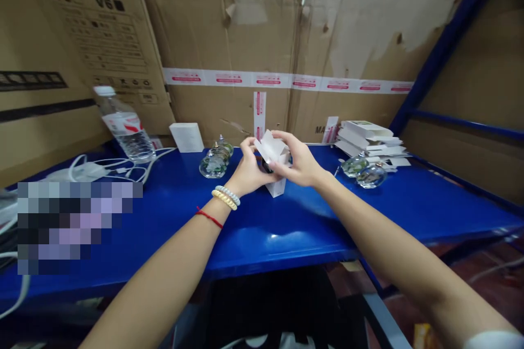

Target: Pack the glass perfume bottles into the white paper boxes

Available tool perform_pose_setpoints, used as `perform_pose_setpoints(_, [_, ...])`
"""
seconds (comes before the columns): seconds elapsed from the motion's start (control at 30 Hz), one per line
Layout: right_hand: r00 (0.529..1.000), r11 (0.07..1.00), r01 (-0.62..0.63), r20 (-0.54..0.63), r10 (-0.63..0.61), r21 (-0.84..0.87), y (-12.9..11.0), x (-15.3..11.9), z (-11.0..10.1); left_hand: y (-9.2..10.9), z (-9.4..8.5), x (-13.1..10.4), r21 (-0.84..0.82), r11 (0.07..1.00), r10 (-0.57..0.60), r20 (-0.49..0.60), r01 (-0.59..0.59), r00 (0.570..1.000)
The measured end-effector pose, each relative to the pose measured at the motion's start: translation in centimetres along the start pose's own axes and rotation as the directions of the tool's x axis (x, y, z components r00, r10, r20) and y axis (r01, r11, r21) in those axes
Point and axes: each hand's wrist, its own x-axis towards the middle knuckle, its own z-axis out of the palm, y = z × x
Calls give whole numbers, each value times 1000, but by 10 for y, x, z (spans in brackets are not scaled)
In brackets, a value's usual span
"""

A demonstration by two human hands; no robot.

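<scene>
A small white box (277,188) stands on the blue table in front of me, its top flaps raised. My left hand (249,172) is closed around its left side, fingers curled by the flaps. From the right, my right hand (302,162) grips the same box, thumb across the front and fingers behind the flaps. Something dark shows between my hands at the opening, too covered to make out. Left of the box sit several round clear glass bottles (213,163) with narrow necks. More glass bottles (370,176) lie to the right.
Behind the right-hand bottles is a stack of flattened white boxes (366,139). A closed white box (186,138), a water bottle (127,130) and white cables (149,170) are at the left, near a pixelated patch. Cardboard (229,22) walls the back; a blue frame post (438,38) rises right.
</scene>
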Motion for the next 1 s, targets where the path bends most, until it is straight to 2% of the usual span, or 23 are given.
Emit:
perform_pose_setpoints(0.17, [994,992,-36,103,24,123,-6,-18,3,5,-22,0,-91,993,-66,152,81,986])
perform_pose_setpoints(0.27, [996,993,-22,88,12,119,-10,-20,-2,5,-33,-1,-185,968,-131,211,171,969])
perform_pose_setpoints(0.47, [992,992,108,58,-113,70,-22,-14,-6,0,-33,-2,-486,827,-155,283,281,947])
perform_pose_setpoints(0.73, [987,991,137,83,-136,-10,-25,-14,1,-2,-21,-4,-621,739,-157,216,260,964])
perform_pose_setpoints(0.83, [992,994,101,79,-99,-31,-26,-13,3,2,-16,-4,-663,712,-146,184,232,972])
perform_pose_setpoints(1.0, [993,998,35,118,-28,-56,-28,-12,2,7,-13,-4,-616,766,-140,116,181,983])
